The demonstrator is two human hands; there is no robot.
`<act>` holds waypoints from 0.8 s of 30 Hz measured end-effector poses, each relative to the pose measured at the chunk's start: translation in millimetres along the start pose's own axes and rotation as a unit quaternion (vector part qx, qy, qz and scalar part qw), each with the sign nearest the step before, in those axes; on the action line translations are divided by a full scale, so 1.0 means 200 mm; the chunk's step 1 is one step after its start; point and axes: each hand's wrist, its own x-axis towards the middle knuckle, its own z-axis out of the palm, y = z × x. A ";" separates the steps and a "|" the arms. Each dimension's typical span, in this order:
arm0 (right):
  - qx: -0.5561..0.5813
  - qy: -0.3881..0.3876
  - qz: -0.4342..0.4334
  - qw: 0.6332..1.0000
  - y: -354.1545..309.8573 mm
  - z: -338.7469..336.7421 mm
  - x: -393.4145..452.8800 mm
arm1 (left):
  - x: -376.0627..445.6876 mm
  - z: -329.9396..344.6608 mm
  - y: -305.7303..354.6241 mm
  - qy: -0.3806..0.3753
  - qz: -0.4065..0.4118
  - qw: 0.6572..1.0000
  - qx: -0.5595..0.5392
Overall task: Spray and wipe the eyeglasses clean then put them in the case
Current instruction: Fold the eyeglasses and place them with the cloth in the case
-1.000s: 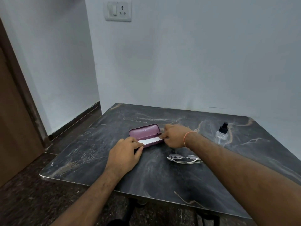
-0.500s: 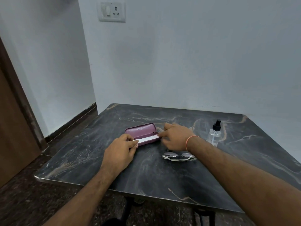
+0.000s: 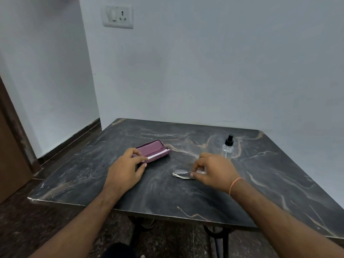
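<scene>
Now one open case (image 3: 153, 151), one eyeglasses (image 3: 181, 174), one spray bottle (image 3: 228, 148) on bench (image 3: 186, 198); left hand (image 3: 124, 170) fingers (image 3: 140, 158) grip case; right hand (image 3: 214, 171), earlier at case, pinches eyeglasses.

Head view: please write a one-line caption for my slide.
Left hand holds the open purple case while right hand pinches the eyeglasses lying on the marble table, spray bottle behind.
</scene>
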 end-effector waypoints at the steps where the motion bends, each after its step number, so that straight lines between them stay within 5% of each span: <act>1: -0.007 0.005 0.008 1.000 -0.02 0.02 -0.03 | 0.00 0.00 0.00 0.002 -0.001 1.000 -0.003; 6: -0.003 0.047 0.073 0.996 -0.09 0.09 -0.08 | -0.01 -0.01 0.00 0.001 -0.011 1.000 -0.005; 24: 0.097 0.011 0.198 0.975 -0.14 0.11 0.09 | 0.03 -0.02 -0.03 -0.028 -0.089 0.991 -0.097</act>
